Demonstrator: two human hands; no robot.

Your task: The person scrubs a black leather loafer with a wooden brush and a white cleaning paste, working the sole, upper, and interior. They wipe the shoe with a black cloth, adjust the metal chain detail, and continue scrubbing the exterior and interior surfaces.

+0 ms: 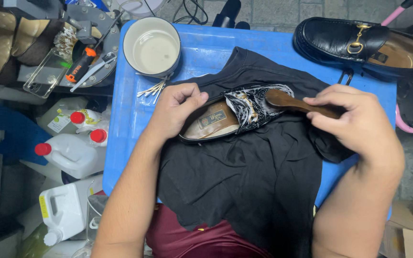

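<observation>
A black loafer covered in white foam lies on a black cloth spread over a blue table. My left hand grips the shoe's heel end, fingers curled over its rim. My right hand holds a wooden brush by its handle, the brush head resting on the foamy toe of the shoe. A second, clean black loafer with a gold buckle sits at the table's far right corner.
A white bowl of cloudy liquid stands at the table's far left, with cotton swabs beside it. White jugs with red caps stand on the floor at left. Tools and tan shoes lie at upper left.
</observation>
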